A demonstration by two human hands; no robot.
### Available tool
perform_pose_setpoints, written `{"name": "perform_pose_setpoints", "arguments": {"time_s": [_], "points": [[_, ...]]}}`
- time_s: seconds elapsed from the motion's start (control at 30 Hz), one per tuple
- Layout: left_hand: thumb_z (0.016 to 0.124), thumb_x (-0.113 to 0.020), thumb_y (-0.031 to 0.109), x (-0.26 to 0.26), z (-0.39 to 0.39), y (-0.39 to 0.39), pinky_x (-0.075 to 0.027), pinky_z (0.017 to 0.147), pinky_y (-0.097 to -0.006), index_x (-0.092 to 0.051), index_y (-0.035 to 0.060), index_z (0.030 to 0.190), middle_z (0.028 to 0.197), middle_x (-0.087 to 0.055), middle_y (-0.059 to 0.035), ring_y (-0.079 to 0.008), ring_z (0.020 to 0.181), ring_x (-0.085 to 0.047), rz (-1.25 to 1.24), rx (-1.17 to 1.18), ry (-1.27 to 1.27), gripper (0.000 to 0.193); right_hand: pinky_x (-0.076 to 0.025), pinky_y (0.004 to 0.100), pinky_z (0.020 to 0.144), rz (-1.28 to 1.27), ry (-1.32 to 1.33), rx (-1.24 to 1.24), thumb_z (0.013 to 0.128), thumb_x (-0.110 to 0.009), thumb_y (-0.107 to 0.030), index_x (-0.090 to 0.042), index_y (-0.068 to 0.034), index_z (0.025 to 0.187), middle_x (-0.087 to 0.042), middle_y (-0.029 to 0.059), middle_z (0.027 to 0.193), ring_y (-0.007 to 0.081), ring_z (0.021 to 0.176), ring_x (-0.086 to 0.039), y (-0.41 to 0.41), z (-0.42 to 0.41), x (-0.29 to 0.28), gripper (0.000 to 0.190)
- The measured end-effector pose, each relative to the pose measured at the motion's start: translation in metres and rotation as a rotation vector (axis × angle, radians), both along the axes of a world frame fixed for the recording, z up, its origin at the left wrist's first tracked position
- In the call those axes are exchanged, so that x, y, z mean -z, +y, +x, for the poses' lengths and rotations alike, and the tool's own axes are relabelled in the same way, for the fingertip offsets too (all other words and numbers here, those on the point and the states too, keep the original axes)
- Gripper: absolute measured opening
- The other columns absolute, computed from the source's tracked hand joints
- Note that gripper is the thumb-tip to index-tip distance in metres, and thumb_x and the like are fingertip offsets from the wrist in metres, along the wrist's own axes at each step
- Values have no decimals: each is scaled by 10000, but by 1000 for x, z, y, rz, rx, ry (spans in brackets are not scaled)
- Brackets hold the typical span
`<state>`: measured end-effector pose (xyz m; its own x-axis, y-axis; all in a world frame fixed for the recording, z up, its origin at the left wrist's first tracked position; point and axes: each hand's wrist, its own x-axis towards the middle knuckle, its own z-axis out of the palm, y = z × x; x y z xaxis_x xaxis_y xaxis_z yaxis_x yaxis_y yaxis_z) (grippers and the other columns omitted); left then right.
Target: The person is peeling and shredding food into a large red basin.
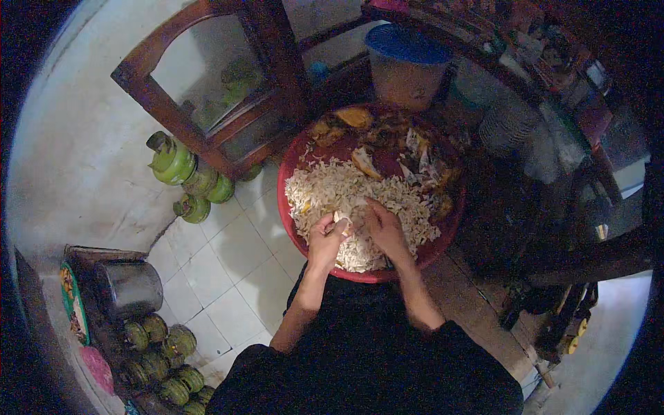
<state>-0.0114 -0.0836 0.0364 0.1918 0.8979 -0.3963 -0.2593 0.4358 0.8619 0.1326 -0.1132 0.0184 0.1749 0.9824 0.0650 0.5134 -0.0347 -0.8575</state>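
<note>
A wide red plastic basin [280, 212] is before me, its near side against my dark clothing. A broad heap of pale shredded meat [332, 181], apparently chicken, fills its near half. My left hand [326, 241] pinches a small pale piece of meat [342, 222] between thumb and fingers above the heap. Just right of it, my right hand [385, 228] hovers low over the shreds, fingers curled and blurred; whether anything is in them I cannot tell. Larger browned chicken pieces [355, 117] lie along the basin's far side. A torn chunk [366, 163] rests at the heap's far edge.
Green gas cylinders [174, 163] stand on the tiles at left, below a wooden glass-paned cabinet [207, 78]. More cylinders [179, 341] and a metal pot [129, 288] are at lower left. Behind the basin is a tub with a blue lid [407, 42]. Dark shelving [565, 129] occupies the right.
</note>
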Motion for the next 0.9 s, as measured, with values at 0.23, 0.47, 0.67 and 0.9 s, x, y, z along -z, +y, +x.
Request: {"name": "perform_pose_setpoints", "arguments": {"time_s": [0.23, 0.47, 0.67, 0.9], "points": [[799, -614, 20, 12, -2, -1, -507, 584, -229, -625, 4, 963, 854, -618, -28, -104, 692, -582, 67, 21, 61, 165, -448, 363, 824, -98, 1, 29, 893, -457, -167, -510, -4, 1163, -607, 209, 1000, 339, 955, -583, 3, 5, -27, 320], [760, -655, 17, 14, -2, -5, -513, 557, -245, -613, 15, 925, 853, -620, -43, -107, 721, -581, 155, -61, 110, 171, -421, 380, 875, -234, 13, -105, 920, -428, -205, -478, -42, 1212, -553, 226, 1111, 322, 1024, -556, -3, -5, -34, 338], [762, -645, 1, 35, -3, 0, -519, 557, -259, -597, -18, 959, 892, -625, -73, -122, 733, -586, 235, -73, 208, 204, -438, 421, 838, -164, -33, -216, 904, -413, -208, -473, -52, 1200, -559, 229, 1075, 360, 962, -563, -5, -10, -28, 341], [791, -616, 11, 23, -2, -4, -521, 561, -251, -594, -3, 966, 895, -621, -80, -122, 746, -581, 128, -41, 166, 177, -445, 457, 807, -88, -54, -182, 891, -438, -186, -458, -23, 1179, -561, 252, 1028, 402, 931, -558, -11, -13, -30, 332]]}}
